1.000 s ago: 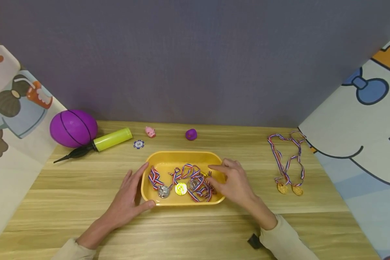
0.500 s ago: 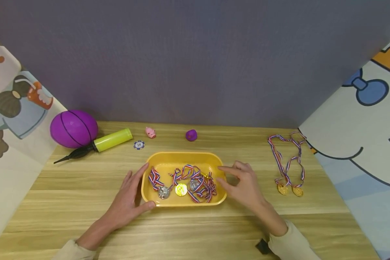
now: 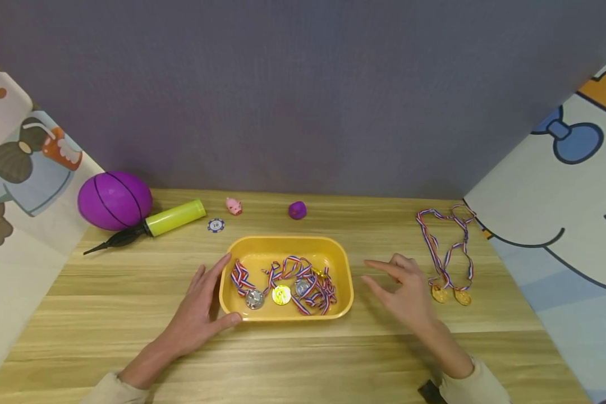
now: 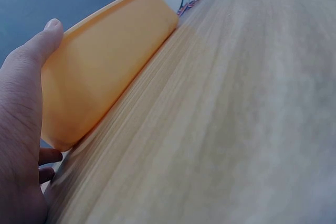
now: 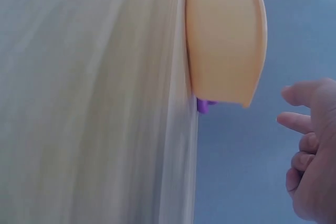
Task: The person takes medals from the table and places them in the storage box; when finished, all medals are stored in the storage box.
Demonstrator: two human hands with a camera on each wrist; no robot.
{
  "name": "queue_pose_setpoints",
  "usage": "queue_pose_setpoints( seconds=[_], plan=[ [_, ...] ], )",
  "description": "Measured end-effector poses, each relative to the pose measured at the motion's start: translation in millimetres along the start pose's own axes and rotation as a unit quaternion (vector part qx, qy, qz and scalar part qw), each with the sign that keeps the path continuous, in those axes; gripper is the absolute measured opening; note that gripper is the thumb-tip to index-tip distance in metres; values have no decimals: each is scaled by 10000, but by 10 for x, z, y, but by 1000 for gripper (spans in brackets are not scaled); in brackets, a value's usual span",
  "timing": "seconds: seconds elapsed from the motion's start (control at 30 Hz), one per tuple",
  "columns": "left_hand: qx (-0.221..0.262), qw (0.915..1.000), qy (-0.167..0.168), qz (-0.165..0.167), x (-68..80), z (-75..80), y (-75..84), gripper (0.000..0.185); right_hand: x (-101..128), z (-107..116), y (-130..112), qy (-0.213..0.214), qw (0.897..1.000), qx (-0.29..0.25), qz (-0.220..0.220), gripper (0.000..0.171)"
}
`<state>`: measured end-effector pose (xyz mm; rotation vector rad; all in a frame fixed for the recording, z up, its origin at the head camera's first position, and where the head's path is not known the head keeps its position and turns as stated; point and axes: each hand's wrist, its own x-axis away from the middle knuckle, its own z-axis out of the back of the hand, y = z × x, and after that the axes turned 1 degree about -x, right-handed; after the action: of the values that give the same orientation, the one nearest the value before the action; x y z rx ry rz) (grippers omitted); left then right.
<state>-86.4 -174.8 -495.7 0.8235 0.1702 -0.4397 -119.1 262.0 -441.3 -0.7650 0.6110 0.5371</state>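
Observation:
A yellow tray sits mid-table and holds several medals with striped ribbons. My left hand rests against the tray's left end, thumb at the near corner and fingers straight along the side; the left wrist view shows the thumb on the tray wall. My right hand hovers empty with relaxed fingers between the tray and two gold medals lying on the table at the right. In the right wrist view the tray is apart from the fingers.
A purple ball and a yellow-green pump lie at the back left. A poker chip, a pink pig toy and a small purple toy sit behind the tray. Cartoon-printed panels flank the table.
My right hand has drawn out of the tray and moved right, toward the two gold medals. The left hand and the tray have stayed put.

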Motion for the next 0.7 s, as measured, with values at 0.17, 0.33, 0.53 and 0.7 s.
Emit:
queue_pose_setpoints(
  seconds=[0.17,0.33,0.53,0.7],
  plan=[
    [6,10000,41,-33,-2,-6,-3,112,51,116,57,207,9997,101,-26,62],
    [4,10000,31,-19,-5,-3,1,112,111,241,121,298,9993,158,-135,61],
    [-8,10000,37,-16,-1,0,5,113,198,379,182,317,9971,178,-674,56],
    [-18,10000,23,-11,-4,1,6,113,256,476,272,476,9959,369,-668,74]
  ],
)
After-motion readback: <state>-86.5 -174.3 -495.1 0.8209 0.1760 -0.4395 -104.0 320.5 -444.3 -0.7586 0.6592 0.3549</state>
